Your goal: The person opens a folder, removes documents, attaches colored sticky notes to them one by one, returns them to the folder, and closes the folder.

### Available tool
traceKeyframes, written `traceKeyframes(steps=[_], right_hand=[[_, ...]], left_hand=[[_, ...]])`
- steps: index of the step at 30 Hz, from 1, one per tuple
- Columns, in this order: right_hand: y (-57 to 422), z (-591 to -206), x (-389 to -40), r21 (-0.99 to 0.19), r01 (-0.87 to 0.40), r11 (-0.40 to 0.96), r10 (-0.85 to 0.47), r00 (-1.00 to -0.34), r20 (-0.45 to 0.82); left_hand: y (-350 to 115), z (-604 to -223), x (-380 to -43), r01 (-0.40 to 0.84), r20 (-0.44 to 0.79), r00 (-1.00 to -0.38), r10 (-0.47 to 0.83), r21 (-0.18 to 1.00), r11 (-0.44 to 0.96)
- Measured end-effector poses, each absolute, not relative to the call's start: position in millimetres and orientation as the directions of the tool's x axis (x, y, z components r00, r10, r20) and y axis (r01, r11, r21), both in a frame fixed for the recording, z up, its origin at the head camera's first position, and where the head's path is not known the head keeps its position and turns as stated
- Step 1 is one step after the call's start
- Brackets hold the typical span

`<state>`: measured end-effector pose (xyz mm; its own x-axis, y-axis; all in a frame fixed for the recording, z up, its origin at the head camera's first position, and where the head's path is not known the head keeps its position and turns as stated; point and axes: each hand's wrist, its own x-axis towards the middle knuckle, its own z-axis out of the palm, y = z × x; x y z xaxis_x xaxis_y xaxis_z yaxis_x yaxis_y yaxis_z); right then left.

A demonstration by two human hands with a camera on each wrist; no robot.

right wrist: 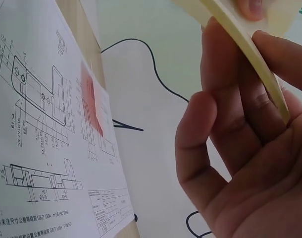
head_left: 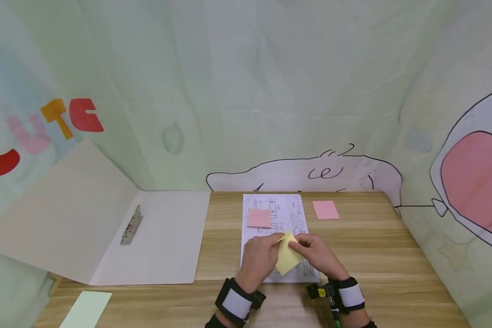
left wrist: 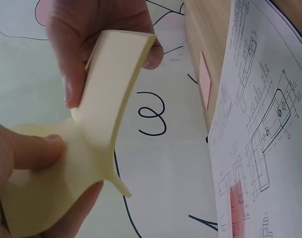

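Over the drawing sheet (head_left: pixel 250 269), both hands hold a yellow sticky note pad (head_left: pixel 288 259). My left hand (head_left: pixel 258 259) pinches a curved yellow portion (left wrist: pixel 47 198), thumb on top and fingers beneath. My right hand (head_left: pixel 320 257) grips the thicker part of the pad (left wrist: pixel 114 84), its thumb on the face in the head view. In the left wrist view the pad is parted, a narrow flap jutting out between the two portions. The pad's edge (right wrist: pixel 250 52) lies along the right fingers in the right wrist view.
A pink sticky note (head_left: pixel 259 217) lies on the printed drawing, another pink note (head_left: pixel 325 210) right of it. On the left stands an opened folder (head_left: pixel 168 246) with a metal clip (head_left: pixel 131 226). A pale green sheet (head_left: pixel 86 310) lies at the table's front left. Printed fabric walls border the table.
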<state>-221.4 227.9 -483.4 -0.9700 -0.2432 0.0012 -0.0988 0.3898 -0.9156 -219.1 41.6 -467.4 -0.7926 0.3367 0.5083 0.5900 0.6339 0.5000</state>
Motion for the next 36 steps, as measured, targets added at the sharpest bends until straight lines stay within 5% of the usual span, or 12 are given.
traceKeyframes(steps=[20, 36], right_hand=[[231.7, -483.6, -223.5, -0.898, -0.008, 0.439, -0.144, -0.988, -0.061], [232.7, -485.2, -221.7, -0.904, 0.033, 0.427, -0.105, -0.991, -0.086]], left_hand=[[27.1, -463.4, -228.3, 0.575, 0.565, -0.798, 0.212, 0.607, 0.548], [20.4, -457.2, -228.4, 0.485, 0.489, -0.858, 0.154, 0.675, 0.555]])
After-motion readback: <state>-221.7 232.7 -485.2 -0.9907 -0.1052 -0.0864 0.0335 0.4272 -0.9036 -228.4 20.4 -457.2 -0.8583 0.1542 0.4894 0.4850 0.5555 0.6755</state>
